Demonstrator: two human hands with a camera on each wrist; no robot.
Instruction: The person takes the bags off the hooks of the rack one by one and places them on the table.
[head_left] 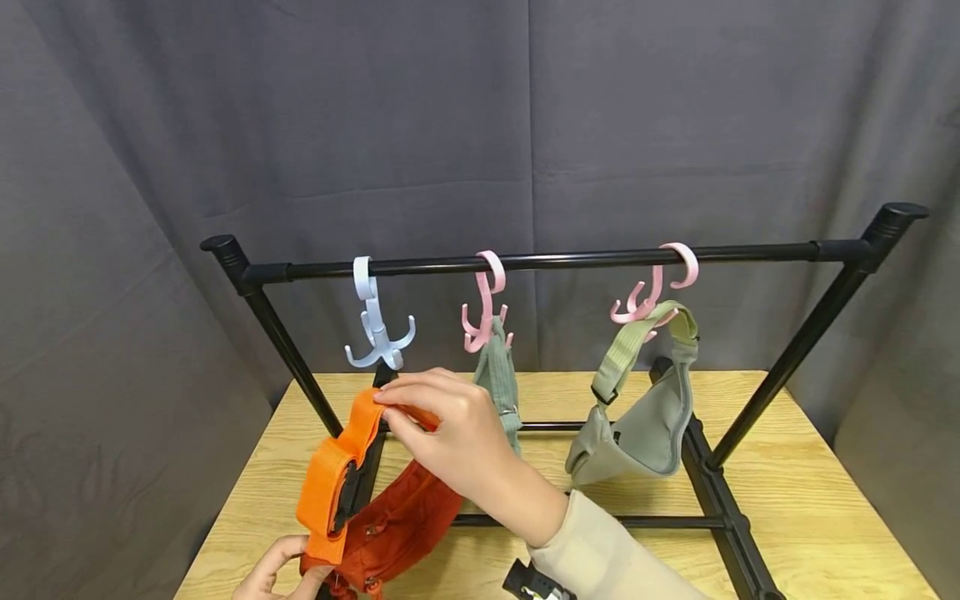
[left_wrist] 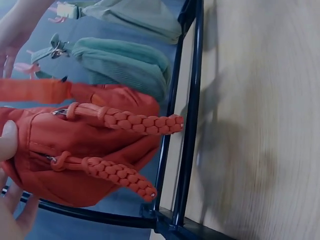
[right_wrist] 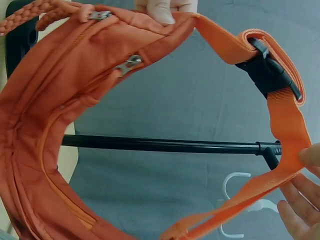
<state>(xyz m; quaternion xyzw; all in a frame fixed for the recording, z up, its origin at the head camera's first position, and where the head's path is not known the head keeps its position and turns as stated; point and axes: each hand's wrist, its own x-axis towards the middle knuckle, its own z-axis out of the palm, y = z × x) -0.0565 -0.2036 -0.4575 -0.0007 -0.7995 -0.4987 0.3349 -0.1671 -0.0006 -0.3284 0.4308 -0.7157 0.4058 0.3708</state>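
Note:
A rust-red waist bag (head_left: 408, 521) with a bright orange strap (head_left: 322, 487) hangs between my hands, in front of the rack's left side. My left hand (head_left: 277, 571) pinches the bag's near end, where the strap joins it. With thumb and fingers, my right hand (head_left: 450, 425) pinches the strap higher up, just below the light blue hook hanger (head_left: 378, 333). The right wrist view shows bag and strap forming a loop, with a black buckle (right_wrist: 270, 75) on the strap. Two braided zip pulls (left_wrist: 142, 123) dangle from the bag in the left wrist view.
A black rack's top bar (head_left: 577, 260) carries the blue hanger and two pink ones. A green corduroy bag (head_left: 498, 375) hangs from the middle pink hanger (head_left: 486, 308), a grey-green bag (head_left: 637, 433) from the right one (head_left: 648, 300). The rack stands on a wooden table (head_left: 817, 517).

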